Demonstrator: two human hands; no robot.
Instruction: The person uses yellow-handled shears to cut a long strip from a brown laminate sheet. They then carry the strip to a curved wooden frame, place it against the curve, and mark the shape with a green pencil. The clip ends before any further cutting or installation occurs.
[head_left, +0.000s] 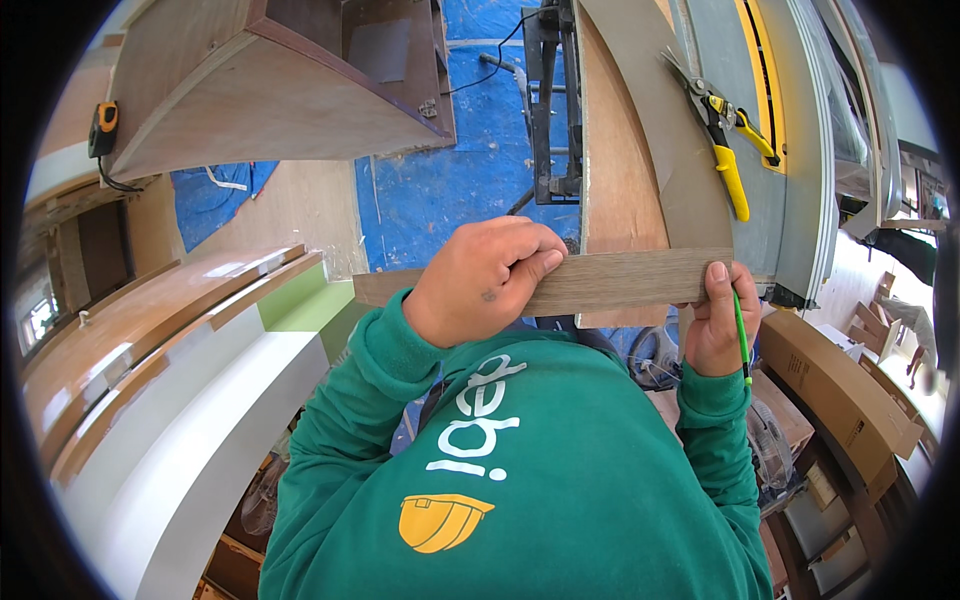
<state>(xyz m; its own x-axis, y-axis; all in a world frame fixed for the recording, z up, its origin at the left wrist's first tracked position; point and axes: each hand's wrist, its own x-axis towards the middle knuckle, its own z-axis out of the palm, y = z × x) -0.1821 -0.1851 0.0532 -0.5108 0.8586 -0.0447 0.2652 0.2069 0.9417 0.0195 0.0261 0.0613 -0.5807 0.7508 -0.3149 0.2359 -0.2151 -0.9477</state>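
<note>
A long, thin strip of wood-grain veneer or board (635,281) lies crosswise before my chest. My left hand (490,278) is closed over its middle, thumb and forefinger pinched together at the far edge; the other fingers curl out of sight. At the strip's right end, my right hand (715,325) grips it with the thumb on top. A slim green pencil or pen (741,328) is tucked between that hand's fingers, pointing down. Beyond the strip, snips with yellow and black handles (722,140) rest on a grey-brown sheet (668,130).
A grey worktable with a yellow insert (765,90) runs along the right. Plywood (612,150) lies beside the sheet. A wooden cabinet (270,90) stands far left, with a tape measure (103,130) on its side. Blue sheeting (480,170) covers the floor; a cardboard box (835,385) stands right.
</note>
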